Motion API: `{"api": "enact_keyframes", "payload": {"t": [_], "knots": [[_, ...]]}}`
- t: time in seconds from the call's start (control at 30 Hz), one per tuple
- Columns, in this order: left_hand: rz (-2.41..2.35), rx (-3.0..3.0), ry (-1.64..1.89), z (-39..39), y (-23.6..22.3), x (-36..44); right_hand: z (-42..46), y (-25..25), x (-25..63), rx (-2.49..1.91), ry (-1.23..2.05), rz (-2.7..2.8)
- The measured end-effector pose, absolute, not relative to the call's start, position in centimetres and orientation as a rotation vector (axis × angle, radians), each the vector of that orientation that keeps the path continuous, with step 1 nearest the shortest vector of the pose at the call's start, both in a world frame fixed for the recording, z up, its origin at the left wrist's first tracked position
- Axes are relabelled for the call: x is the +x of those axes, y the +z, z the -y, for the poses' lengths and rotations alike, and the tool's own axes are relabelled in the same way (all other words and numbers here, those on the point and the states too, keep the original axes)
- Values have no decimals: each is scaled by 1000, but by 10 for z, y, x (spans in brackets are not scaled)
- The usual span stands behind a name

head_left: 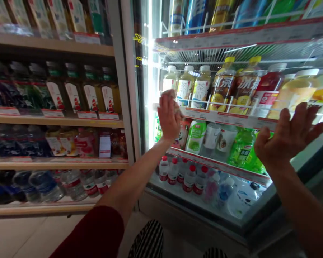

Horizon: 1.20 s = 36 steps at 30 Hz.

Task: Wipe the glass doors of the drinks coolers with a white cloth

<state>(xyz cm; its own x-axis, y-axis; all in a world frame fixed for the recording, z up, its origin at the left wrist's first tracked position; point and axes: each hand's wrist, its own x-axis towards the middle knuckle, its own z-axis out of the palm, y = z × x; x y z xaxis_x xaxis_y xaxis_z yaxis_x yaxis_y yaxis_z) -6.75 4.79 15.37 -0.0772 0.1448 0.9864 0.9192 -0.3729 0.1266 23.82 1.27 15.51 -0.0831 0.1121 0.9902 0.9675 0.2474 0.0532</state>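
Note:
My left hand [168, 120] is raised at the left side of the lit cooler's glass door [188, 141]. Its fingers lie over what looks like a pale, crumpled cloth [179, 111], pressed towards the glass; blur hides the exact grip. My right hand [282, 139] is up at the door's right side, fingers spread and nothing in it. Whether its palm touches the glass I cannot tell. Behind the glass stand tea bottles [201, 87] with white caps, yellow-capped bottles [223, 86] and green bottles [239, 148].
Left of the cooler, open shelves [56, 120] hold rows of drink bottles, divided off by a grey upright frame [127, 89]. Small red-capped bottles [190, 179] stand at the cooler's bottom. A dark door edge [298, 163] runs along the right. Below are floor tiles [24, 233] and striped clothing [148, 240].

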Motion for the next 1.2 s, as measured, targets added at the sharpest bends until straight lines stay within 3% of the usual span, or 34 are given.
{"api": "enact_keyframes", "payload": {"t": [0.13, 0.2, 0.43, 0.5, 0.7, 0.87, 0.93, 1.13, 1.2], "knots": [[663, -2017, -852, -25, 141, -14, -17, 155, 245, -1082, -1044, 1467], [552, -2078, -716, -23, 139, -14, -17, 155, 246, -1080, -1068, 1468], [1171, -1381, -1648, -63, 200, -81, -12, 155, 232, -1063, -1081, 1384], [1040, -1485, -1569, -60, 202, -66, -11, 155, 229, -1059, -1115, 1347], [294, -1833, -862, -43, 177, -24, -7, 158, 225, -1054, -1193, 1301], [709, -1398, -1584, -58, 223, -65, -5, 159, 226, -1096, -1199, 1300], [771, -1367, -1672, -59, 226, -60, -5, 159, 226, -1107, -1187, 1305], [174, -1923, -808, -39, 195, -6, -1, 159, 226, -1107, -1156, 1328], [227, -1988, -841, -39, 214, -7, 1, 159, 227, -1099, -1142, 1348]]}}
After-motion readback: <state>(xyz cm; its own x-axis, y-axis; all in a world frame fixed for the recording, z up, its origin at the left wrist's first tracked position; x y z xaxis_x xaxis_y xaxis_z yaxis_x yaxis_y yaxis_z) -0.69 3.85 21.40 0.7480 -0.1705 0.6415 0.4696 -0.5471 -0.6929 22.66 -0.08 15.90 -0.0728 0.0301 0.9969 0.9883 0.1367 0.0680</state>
